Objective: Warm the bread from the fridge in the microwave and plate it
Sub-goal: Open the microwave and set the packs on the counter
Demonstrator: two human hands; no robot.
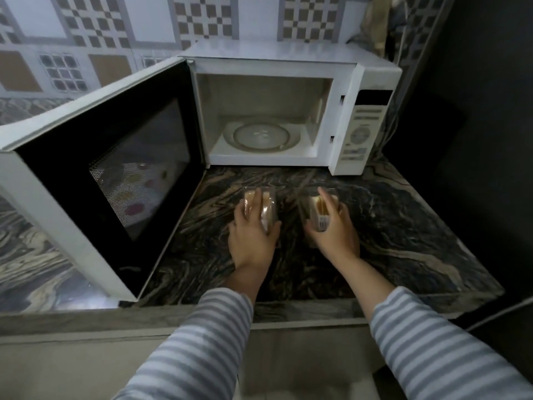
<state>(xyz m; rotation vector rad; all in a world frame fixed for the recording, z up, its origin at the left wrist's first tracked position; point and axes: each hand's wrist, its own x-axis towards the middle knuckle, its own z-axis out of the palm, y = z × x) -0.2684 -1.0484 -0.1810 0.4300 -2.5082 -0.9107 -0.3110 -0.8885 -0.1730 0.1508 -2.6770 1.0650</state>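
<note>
Two clear plastic packs of bread stand on the dark marbled counter (403, 226) in front of the white microwave (372, 79). My left hand (251, 232) grips the left bread pack (268, 209), fingers over its top. The right bread pack (318, 212), which bears a small label, is held by my right hand (334, 229). The microwave door (115, 180) is swung wide open to the left. Inside the cavity lies a bare glass turntable (261, 135).
The open door juts out over the counter's left part, close to my left hand. The control panel (363, 128) is on the microwave's right side. A dark wall or appliance (476, 111) bounds the counter on the right. Patterned tiles cover the back wall.
</note>
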